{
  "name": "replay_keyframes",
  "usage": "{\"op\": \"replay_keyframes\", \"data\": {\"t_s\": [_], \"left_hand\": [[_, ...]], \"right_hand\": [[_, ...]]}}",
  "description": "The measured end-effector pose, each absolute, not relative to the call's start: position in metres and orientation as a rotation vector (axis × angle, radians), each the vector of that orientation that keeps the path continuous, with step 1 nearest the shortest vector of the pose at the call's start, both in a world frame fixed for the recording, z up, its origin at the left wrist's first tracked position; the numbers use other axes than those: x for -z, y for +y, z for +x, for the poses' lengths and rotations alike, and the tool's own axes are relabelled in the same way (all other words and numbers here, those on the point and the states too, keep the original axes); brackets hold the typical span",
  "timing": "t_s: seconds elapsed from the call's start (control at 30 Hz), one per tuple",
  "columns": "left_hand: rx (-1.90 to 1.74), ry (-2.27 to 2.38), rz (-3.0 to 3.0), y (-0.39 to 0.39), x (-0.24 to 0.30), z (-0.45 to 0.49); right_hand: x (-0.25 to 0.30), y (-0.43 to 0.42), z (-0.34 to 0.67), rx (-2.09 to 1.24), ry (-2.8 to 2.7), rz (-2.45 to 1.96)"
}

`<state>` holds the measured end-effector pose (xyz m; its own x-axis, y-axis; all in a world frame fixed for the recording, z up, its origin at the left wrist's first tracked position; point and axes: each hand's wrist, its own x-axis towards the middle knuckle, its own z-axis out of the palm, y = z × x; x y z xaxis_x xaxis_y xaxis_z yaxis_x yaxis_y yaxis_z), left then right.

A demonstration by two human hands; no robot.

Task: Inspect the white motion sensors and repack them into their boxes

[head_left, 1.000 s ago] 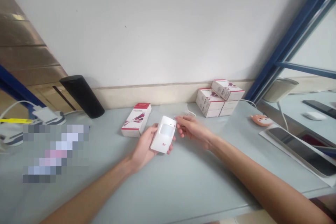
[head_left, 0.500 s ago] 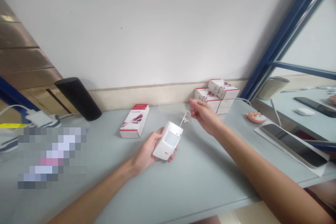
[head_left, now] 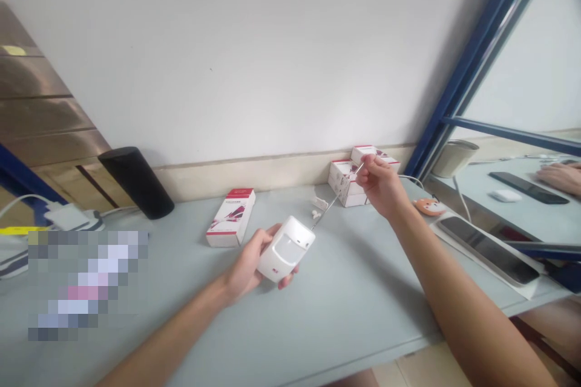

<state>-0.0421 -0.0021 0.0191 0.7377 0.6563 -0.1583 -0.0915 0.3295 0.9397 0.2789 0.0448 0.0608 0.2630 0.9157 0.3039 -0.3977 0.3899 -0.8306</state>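
Note:
My left hand (head_left: 247,263) is wrapped around a white motion sensor (head_left: 288,246), which tilts above the desk with its lens window facing up. A thin metal telescopic antenna (head_left: 333,200) runs from the sensor's upper end to my right hand (head_left: 377,181). The fingertips of that hand pinch the antenna near its far end, in front of the stacked boxes. Small white plastic pieces (head_left: 320,203) lie on the desk just behind the antenna. To the left of the sensor, a white and red box (head_left: 231,217) rests on the desk.
Several white and red boxes (head_left: 344,182) are stacked by the wall. A black cylinder (head_left: 136,181) and a white charger (head_left: 70,217) stand left. At right are an orange animal-faced item (head_left: 427,207) and a phone (head_left: 490,250). Beyond the blue frame (head_left: 454,72), another person's hand (head_left: 560,176) shows.
My right hand has moved up and away from the sensor, and the antenna between them is drawn out much longer. My left hand still holds the sensor. The view has shifted slightly.

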Motion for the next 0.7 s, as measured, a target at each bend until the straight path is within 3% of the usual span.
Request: {"op": "replay_keyframes", "data": {"t_s": [0.4,0.6,0.7], "left_hand": [[-0.563,0.759,1.568,0.015,-0.034,-0.082],[-0.611,0.770,1.401,0.022,-0.031,-0.078],[-0.661,0.735,1.325,0.021,-0.031,-0.072]], "right_hand": [[-0.063,0.041,0.297,-0.766,-0.844,-0.691],[-0.031,-0.004,0.265,-0.085,-0.978,-1.145],[-0.008,-0.044,0.242,-0.235,-1.027,-1.150]]}}
